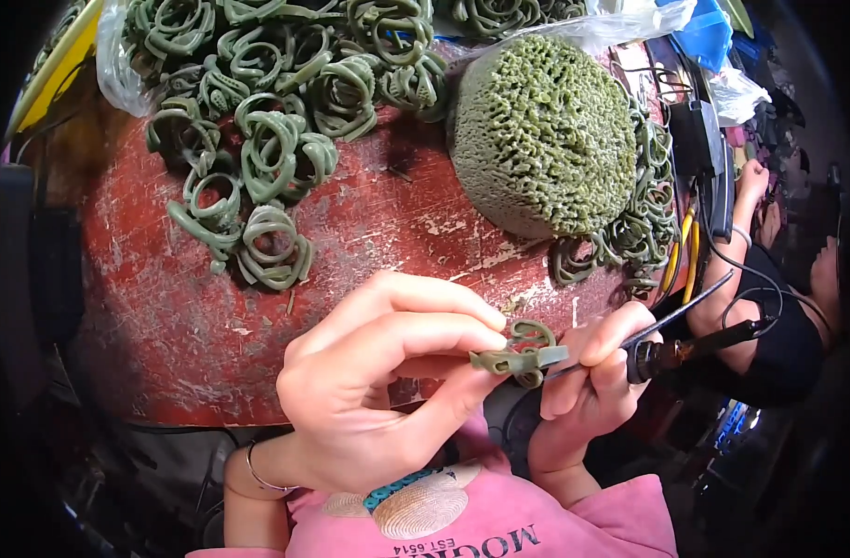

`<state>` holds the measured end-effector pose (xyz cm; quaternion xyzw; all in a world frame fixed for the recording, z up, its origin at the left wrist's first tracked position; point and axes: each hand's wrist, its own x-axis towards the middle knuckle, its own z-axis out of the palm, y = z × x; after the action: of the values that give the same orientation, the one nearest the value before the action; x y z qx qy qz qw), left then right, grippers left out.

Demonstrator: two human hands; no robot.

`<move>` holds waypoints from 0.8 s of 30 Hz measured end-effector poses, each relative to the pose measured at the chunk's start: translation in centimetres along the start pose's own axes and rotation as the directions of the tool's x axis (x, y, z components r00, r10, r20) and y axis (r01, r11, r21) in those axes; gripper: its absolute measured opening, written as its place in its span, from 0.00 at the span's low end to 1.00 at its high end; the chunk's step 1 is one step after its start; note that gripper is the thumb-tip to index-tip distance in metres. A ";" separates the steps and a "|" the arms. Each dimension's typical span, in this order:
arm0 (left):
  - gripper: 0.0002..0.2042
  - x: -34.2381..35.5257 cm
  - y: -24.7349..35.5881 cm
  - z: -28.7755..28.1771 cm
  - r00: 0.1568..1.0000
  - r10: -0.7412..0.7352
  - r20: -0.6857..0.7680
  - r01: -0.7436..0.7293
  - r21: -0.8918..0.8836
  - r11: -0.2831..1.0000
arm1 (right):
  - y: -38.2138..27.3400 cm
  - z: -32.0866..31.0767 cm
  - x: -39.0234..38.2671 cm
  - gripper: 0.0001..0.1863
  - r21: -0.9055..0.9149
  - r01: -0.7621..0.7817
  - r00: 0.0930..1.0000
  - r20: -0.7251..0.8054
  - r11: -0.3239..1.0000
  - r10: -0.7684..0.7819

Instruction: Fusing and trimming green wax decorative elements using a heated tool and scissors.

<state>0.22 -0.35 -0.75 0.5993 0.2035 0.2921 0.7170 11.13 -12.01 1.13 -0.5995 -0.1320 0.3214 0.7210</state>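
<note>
My left hand [378,372] pinches a small green looped piece [523,358], apparently a wax-like or rubbery strip curled into rings, between thumb and fingers above the table's near edge. From the other side my closed right hand [592,372] holds a slim dark tool [671,316]. Its thin end reaches the lower side of the green piece; whether it touches, I cannot tell. A black cylindrical handle with a cord [644,361] shows right behind these fingers; whether I grip it too is unclear.
The worn red table [369,232] carries many similar green coils [276,153] at the far left. A big round porous green block [546,139] stands far right, with more coils [644,205] beside it. Cables [690,242] run along the right edge. Another person's arm [737,237] is beyond.
</note>
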 end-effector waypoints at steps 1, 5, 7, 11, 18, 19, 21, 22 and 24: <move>0.06 0.0 -0.1 0.0 1.000 -0.004 -0.006 0.004 0.001 1.000 | 0.1 0.0 -0.1 0.17 -0.027 0.010 1.000 -0.020 1.000 -0.010; 0.06 0.0 -0.1 0.1 1.000 0.004 -0.007 -0.004 0.008 1.000 | 0.0 0.0 -0.2 0.17 -0.062 0.010 1.000 -0.015 0.998 -0.011; 0.06 0.1 0.1 0.3 0.999 -0.017 -0.038 0.015 -0.044 0.999 | -0.1 0.0 -0.2 0.17 -0.073 0.029 0.999 -0.010 0.997 -0.030; 0.07 0.1 0.1 0.3 0.999 -0.010 -0.038 0.009 -0.020 1.000 | 0.2 -0.1 -0.4 0.16 -0.086 0.066 0.997 -0.024 0.994 -0.069; 0.07 0.0 0.1 0.3 0.999 -0.007 -0.036 0.008 0.007 1.000 | 0.7 -0.2 -0.4 0.15 -0.138 0.180 0.983 0.003 0.974 -0.181; 0.07 -0.1 0.2 0.3 0.999 -0.017 -0.038 0.018 0.024 1.000 | 0.8 -0.2 -0.5 0.15 -0.158 0.210 0.977 0.009 0.965 -0.211; 0.07 -0.1 0.2 0.3 0.999 -0.023 -0.041 0.024 0.030 0.999 | 1.1 -0.4 -0.4 0.15 -0.175 0.239 0.971 0.017 0.955 -0.239; 0.07 -0.1 0.1 0.3 0.999 -0.029 -0.043 0.031 0.034 0.999 | 1.2 -0.5 -0.5 0.15 -0.204 0.247 0.968 0.008 0.947 -0.251; 0.07 0.0 0.0 0.3 0.999 -0.011 -0.041 0.013 0.047 0.999 | 1.0 -0.5 -0.4 0.16 -0.237 0.257 0.964 -0.003 0.937 -0.265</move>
<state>0.39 -0.57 -0.67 0.6089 0.2285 0.2952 0.6999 10.82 -12.61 0.13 -0.6632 -0.2350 0.1944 0.6835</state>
